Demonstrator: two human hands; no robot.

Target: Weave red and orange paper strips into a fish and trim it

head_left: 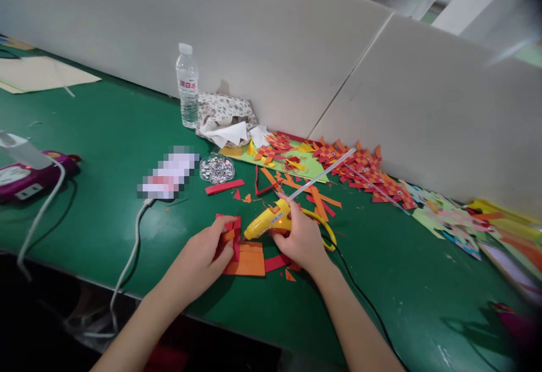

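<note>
On the bottle (187,92), red "白水" is showing. The left hand (207,254) is pinching red paper (236,245) over the table (127,118); the right hand (306,237) is gripping the glue gun (265,220), nozzle pointing beside this paper.

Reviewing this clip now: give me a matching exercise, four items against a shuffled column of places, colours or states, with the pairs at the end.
Things:
1. Glue gun
2. Water bottle
3. Clear dish
4. Power strip

Descriptions:
A. Filled with small silvery pieces
B. Purple and white, at the left edge of the picture
C. Yellow, held in the right hand
D. Upright beside a patterned pouch

Pairs: 1-C, 2-D, 3-A, 4-B
</note>
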